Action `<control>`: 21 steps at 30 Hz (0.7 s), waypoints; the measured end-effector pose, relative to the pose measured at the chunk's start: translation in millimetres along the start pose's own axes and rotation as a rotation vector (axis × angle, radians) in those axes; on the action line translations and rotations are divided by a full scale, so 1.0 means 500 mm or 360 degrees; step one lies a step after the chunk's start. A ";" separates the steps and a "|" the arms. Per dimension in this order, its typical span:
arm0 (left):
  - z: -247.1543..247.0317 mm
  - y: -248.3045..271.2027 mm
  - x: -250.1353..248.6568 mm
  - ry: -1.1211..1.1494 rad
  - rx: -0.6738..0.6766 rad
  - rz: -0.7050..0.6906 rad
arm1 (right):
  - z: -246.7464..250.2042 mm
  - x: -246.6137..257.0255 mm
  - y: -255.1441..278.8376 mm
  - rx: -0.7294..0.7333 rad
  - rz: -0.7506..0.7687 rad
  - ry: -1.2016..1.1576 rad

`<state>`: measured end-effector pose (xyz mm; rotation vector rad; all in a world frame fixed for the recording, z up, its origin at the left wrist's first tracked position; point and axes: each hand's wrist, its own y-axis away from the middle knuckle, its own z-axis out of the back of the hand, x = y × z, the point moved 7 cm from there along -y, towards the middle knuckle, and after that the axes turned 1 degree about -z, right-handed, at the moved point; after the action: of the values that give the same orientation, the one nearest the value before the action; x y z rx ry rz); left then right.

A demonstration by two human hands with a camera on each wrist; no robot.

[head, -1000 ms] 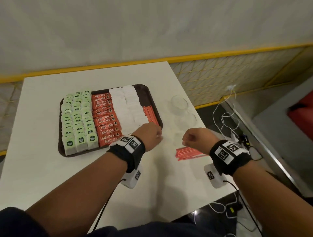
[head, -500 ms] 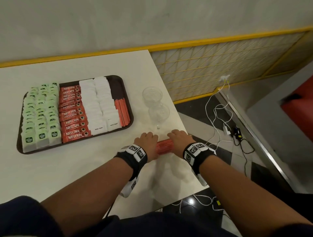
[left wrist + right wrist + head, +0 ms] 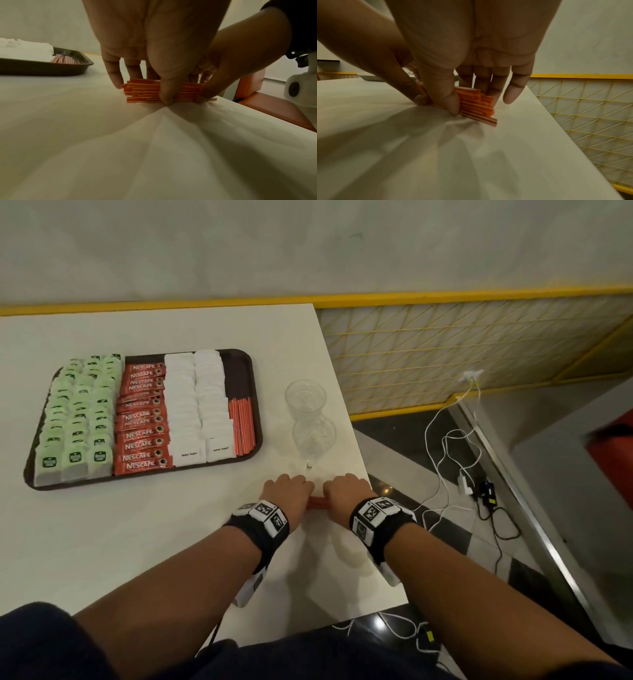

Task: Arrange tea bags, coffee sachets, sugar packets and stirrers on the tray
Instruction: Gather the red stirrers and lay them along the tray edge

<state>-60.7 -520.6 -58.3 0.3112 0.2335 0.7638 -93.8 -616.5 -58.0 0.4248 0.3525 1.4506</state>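
Noted on tray [image 3: 255,392]: "NESCAFE" coffee sachets [image 3: 142,419], "White Sugar" packets [image 3: 198,409], green tea bags [image 3: 80,419], some stirrers [image 3: 241,426]; off-tray on surface [image 3: 137,525], loose stirrer bundle [image 3: 145,92] pinched in left hand [image 3: 289,493] and right hand [image 3: 344,491] grip.

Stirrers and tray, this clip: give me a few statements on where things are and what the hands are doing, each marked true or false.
1. Both hands hold one bundle of stirrers on the table. True: left hand, right hand.
2. The tray has no stirrers yet. False: a row lies along its right edge.
3. The sugar packets lie between the coffee sachets and the tray's stirrers. True.
4. The tea bags are on the tray's right side. False: they fill its left side.
5. Two glasses stand on the tray. False: they stand on the table, right of it.
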 end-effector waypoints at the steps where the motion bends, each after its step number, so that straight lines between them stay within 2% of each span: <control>1: 0.000 0.002 0.000 -0.0005 -0.0006 0.0012 | -0.001 0.000 -0.001 0.0017 -0.0005 0.0012; 9: -0.005 0.013 -0.013 -0.0015 0.0070 0.0016 | -0.015 0.004 -0.005 0.0068 -0.0007 -0.0113; 14: -0.005 0.017 -0.019 -0.0005 0.0064 -0.0027 | -0.016 0.002 0.002 0.0021 -0.0041 -0.0220; 21: -0.011 0.023 -0.031 -0.0174 0.0054 -0.0082 | -0.031 0.013 0.010 -0.0045 -0.0025 -0.0162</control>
<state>-80.9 -522.7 -57.9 0.3766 0.1509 0.6901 -105.2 -608.5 -68.9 0.4705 0.2531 1.4111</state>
